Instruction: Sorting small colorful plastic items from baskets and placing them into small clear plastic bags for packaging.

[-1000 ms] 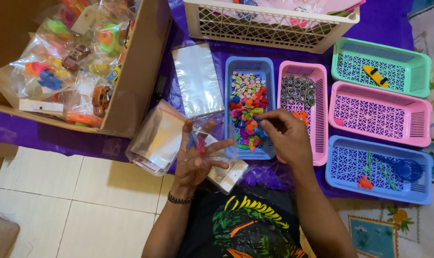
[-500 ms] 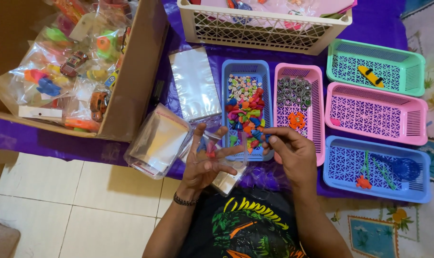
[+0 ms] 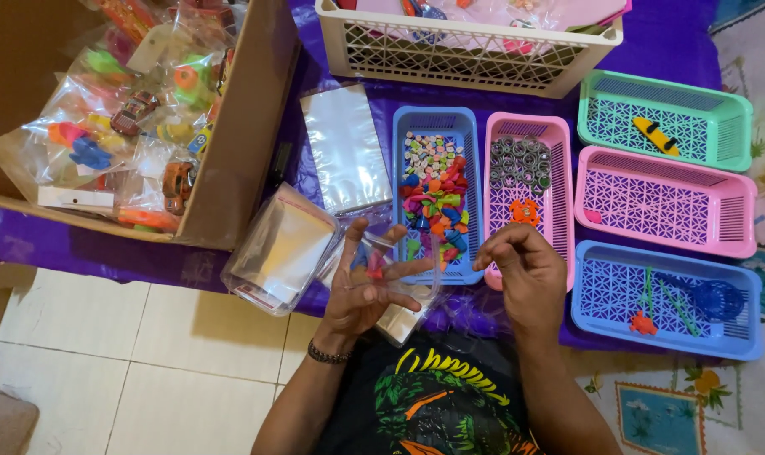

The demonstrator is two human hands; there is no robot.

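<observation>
Two hands packing small toys into a clear bag at a purple-covered table.

Left hand (image 3: 367, 291), fingers spread and curled, holds a small clear plastic bag (image 3: 391, 261) with red and blue bits inside, near the table (image 3: 104, 257) edge. Right hand (image 3: 525, 274), fingers pinched narrow at the tips; can't tell what's between them. It hovers just right of the bag, over the near ends of the blue plastic tray of colourful balloons (image 3: 437, 190) and the pink plastic tray of dark rings (image 3: 530, 190). Left of the bag: stack of clear bags (image 3: 281, 248). Right: blue basket (image 3: 669, 299), empty-looking pink basket (image 3: 664, 202), green basket (image 3: 664, 118). Far: white crate (image 3: 466, 46), cardboard box of bagged toys (image 3: 130, 109).
</observation>
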